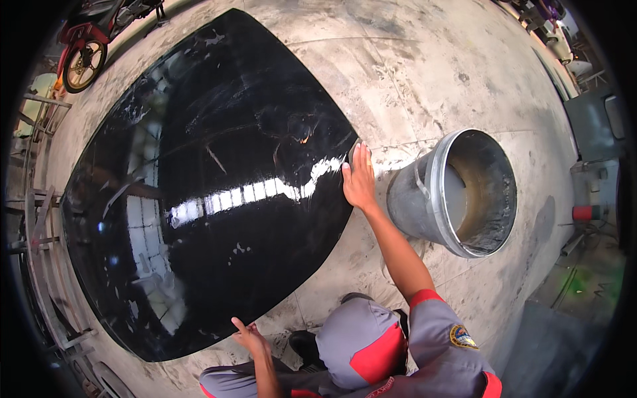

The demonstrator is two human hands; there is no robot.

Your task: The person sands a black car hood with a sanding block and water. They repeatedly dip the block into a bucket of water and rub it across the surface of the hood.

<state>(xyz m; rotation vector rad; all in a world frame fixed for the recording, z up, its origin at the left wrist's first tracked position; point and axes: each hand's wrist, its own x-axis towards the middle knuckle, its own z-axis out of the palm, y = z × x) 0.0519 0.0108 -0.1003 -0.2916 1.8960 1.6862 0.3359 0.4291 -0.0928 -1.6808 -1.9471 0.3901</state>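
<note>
A glossy black car hood [219, 146] lies on the floor, its surface wet-looking, scratched and flecked with pale patches. My right hand [359, 178] is at the hood's right edge, fingers stretched and thumb apart. Between thumb and fingers shows a small dark pad [353, 152], mostly covered, so its kind is unclear. Down at the hood's near edge is my left hand [252, 338], its thumb and a finger apart and the fingertips close to the rim. I see nothing held in it; whether it touches the hood I cannot tell.
Right of the hood stands a grey bucket [411, 199] with cloudy liquid inside. Metal racks [50, 265] line the left side. A red motorcycle [83, 56] is parked at the far left. Grey cabinets and a red object [584, 213] are along the right.
</note>
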